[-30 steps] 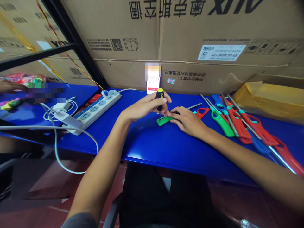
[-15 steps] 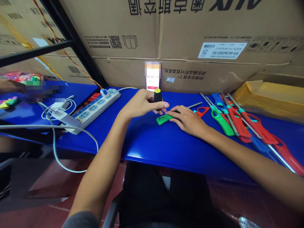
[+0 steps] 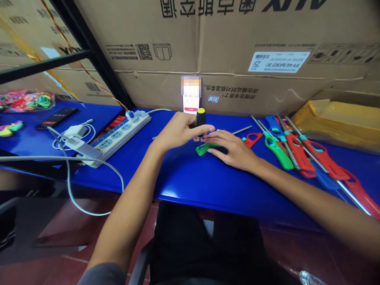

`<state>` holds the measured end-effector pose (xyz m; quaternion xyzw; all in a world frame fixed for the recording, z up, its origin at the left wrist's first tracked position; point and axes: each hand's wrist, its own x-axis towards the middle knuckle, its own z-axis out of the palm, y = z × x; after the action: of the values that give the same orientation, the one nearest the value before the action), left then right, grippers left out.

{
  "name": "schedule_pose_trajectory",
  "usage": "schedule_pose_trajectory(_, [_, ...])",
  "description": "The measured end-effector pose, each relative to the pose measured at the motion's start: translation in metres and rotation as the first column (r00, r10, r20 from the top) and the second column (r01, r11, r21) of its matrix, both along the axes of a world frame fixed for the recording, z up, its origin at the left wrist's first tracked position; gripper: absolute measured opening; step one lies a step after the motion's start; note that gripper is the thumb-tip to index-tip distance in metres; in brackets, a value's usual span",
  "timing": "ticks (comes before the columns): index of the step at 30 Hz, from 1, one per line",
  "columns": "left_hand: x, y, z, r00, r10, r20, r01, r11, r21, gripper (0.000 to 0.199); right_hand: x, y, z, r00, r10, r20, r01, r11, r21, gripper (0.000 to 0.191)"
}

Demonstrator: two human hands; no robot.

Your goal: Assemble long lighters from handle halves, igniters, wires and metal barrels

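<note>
My left hand (image 3: pixel 184 128) is wrapped round a black screwdriver (image 3: pixel 201 118) with a yellow cap, held upright. Its shaft points down at the near end of a green gas lighter (image 3: pixel 203 150) lying on the blue table. My right hand (image 3: pixel 233 148) lies across that lighter, the thumb on its near side and the fingers over it, close to the screwdriver shaft. Most of the lighter's middle is hidden under this hand; a metal rod (image 3: pixel 242 130) shows beyond it. Just past the fingers lies a red trigger-guard part (image 3: pixel 253 139).
To the right lie several long lighters (image 3: pixel 299 154) in red, green and blue. A lit phone (image 3: pixel 191 99) leans against a large carton (image 3: pixel 154 87). On the left are a power strip (image 3: pixel 118 136), white cables, a dark phone (image 3: pixel 57 118) and a bag of colourful pieces (image 3: pixel 26 99).
The screwdriver and my left hand have shifted slightly right. My right fingers have lifted and stretched toward the shaft. Another person's arm at the far left has withdrawn, uncovering the dark phone.
</note>
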<state>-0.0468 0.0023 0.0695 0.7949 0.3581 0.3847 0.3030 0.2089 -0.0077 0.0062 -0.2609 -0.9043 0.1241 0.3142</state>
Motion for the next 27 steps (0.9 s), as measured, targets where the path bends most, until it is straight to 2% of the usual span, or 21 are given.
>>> schedule_pose_trajectory(4, [0.002,0.0,0.0,1.0,0.026,0.0,-0.026,0.999,0.042,0.059,-0.02,0.007,-0.002,0.983,-0.01,-0.184,-0.039,0.964,-0.263,0.016])
schedule_pose_trajectory(8, [0.002,0.0,0.0,1.0,0.022,-0.019,-0.02,0.997,0.077,0.06,-0.033,0.015,-0.007,0.956,-0.054,-0.29,-0.082,0.895,-0.439,0.018])
schedule_pose_trajectory(16, [0.002,-0.001,0.001,0.998,0.066,-0.009,-0.064,0.988,0.139,0.055,-0.038,0.014,-0.002,0.943,-0.069,-0.324,-0.105,0.866,-0.489,0.027])
schedule_pose_trajectory(21, [0.0,-0.002,0.002,0.997,0.069,-0.034,-0.065,0.993,0.096,0.057,-0.041,0.024,0.002,0.941,-0.025,-0.338,-0.163,0.84,-0.518,0.024])
schedule_pose_trajectory(25, [-0.005,-0.001,0.002,0.997,0.072,-0.039,-0.071,0.997,0.024,0.059,-0.045,0.029,-0.004,0.929,0.001,-0.369,-0.224,0.796,-0.563,0.029])
schedule_pose_trajectory(27, [-0.007,-0.001,0.002,0.996,0.082,-0.043,-0.081,0.996,0.028,0.06,-0.046,0.029,-0.007,0.929,0.007,-0.371,-0.229,0.797,-0.559,0.028])
